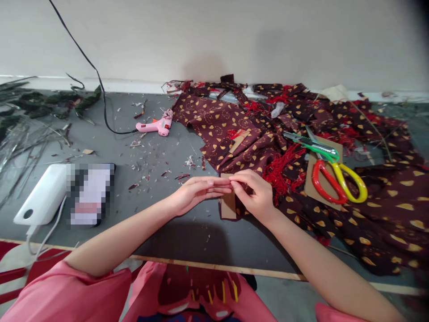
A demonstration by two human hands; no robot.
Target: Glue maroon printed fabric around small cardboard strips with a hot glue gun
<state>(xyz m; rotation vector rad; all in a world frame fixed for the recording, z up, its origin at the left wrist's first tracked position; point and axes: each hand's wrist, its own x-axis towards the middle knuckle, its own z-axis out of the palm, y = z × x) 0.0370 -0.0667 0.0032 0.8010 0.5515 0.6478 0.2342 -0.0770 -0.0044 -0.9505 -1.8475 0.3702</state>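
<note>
Centre of frame, on the grey worktop: one cardboard piece, brown, lying flat at the edge of the patterned fabric.

- Left hand: fingers stretched nearly straight and held together, tips on the cardboard piece's upper edge, meeting the right hand.
- Right hand: fingers curled, pinching the cardboard piece's upper edge where the fabric overlaps it.
- Fabric: dark maroon with gold marks, heaped across the right half of the frame, from the wall to the near edge.
- Red thread: loose tangle just right of the right hand.
- Scissors: red and yellow handles, lying on a second card at centre right.
- Utility knife: green, just above the scissors.
- Glue gun: pink, upper centre-left, with a black cable running up the wall.
- Power bank: white, at left, beside a phone.
- Green leaves: upper left corner.
- Small scraps are scattered between the glue gun and the hands.
</note>
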